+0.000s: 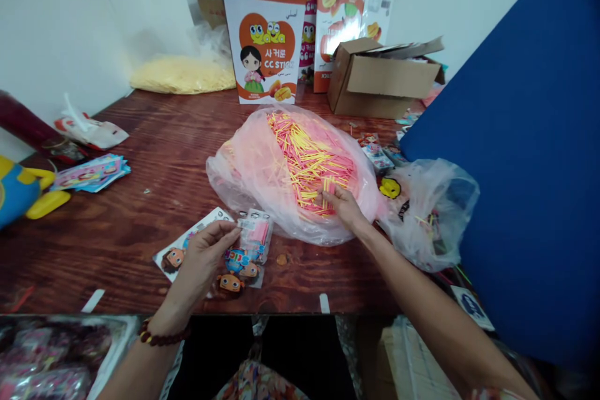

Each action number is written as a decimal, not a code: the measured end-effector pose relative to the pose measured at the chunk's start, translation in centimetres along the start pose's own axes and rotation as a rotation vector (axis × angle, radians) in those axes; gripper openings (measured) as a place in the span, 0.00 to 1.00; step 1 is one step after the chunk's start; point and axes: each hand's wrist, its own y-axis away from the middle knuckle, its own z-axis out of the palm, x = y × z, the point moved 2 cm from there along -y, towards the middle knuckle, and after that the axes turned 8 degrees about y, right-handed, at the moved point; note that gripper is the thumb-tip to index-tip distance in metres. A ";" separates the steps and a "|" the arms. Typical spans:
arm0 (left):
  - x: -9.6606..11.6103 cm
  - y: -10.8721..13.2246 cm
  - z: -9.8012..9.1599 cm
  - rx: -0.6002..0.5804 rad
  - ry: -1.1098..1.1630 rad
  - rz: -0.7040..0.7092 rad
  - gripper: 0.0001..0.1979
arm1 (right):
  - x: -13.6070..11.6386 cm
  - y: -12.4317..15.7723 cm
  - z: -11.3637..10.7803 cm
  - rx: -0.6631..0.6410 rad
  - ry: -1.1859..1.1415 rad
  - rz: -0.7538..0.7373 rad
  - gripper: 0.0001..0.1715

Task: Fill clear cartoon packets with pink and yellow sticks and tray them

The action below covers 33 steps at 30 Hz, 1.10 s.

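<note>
My left hand (202, 256) pinches the upper edge of a small clear plastic packet (257, 230) with pink sticks inside. Printed cartoon packaging (238, 260) lies under and beside that packet, and a white printed card (172, 259) is partly covered by the same hand. Over on the right, my right hand (345, 206) has a few pink and yellow thin sticks (329, 185) between thumb and fingers. It is at the near side of an open clear plastic bag (248, 159) heaped with loose pink and yellow sticks (316, 156).
A tall printed box (267, 31) and an open cardboard box (389, 84) stand behind the bag. Another plastic bag (440, 206) sits at right, beside a blue panel (506, 156). Printed packets (94, 172) and a wipes pack (94, 131) lie left.
</note>
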 end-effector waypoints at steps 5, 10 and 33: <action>-1.0 0.2 2.6 -0.137 -0.023 0.006 0.13 | -3.3 1.5 1.2 -0.067 -0.174 -0.008 0.22; -1.6 0.2 4.2 -0.235 -0.043 -0.022 0.13 | -8.4 5.2 3.9 -0.272 0.111 -0.169 0.13; -2.6 0.1 2.3 -0.377 -0.353 0.054 0.17 | -8.7 7.0 8.1 -0.532 0.756 -0.459 0.06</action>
